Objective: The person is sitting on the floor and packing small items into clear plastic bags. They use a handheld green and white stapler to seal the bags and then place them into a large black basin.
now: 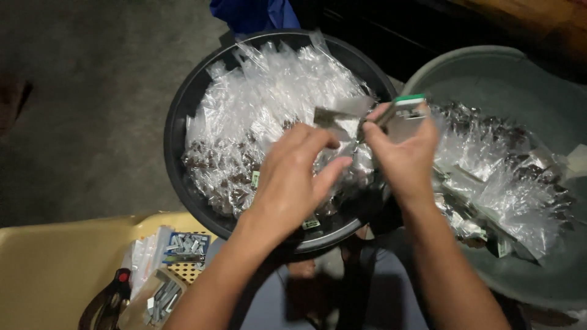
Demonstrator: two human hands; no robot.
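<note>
Left hand (293, 177) pinches a small clear plastic packet (342, 119) by its folded top; right hand (400, 153) grips a green-topped stapler (400, 110); best keep the fold flat and centred between the stapler's arms.

basin (183, 110) centre-left on floor (85, 91), full of plastic packets (269, 91) | tub (489, 73) just right of basin, packets (501, 171) inside | both hands over the gap: left hand (293, 177) above basin's near edge, right hand (400, 153) beside it holding stapler (400, 107) | tray (55, 269) near-left, staple boxes (183, 247) in it
</note>
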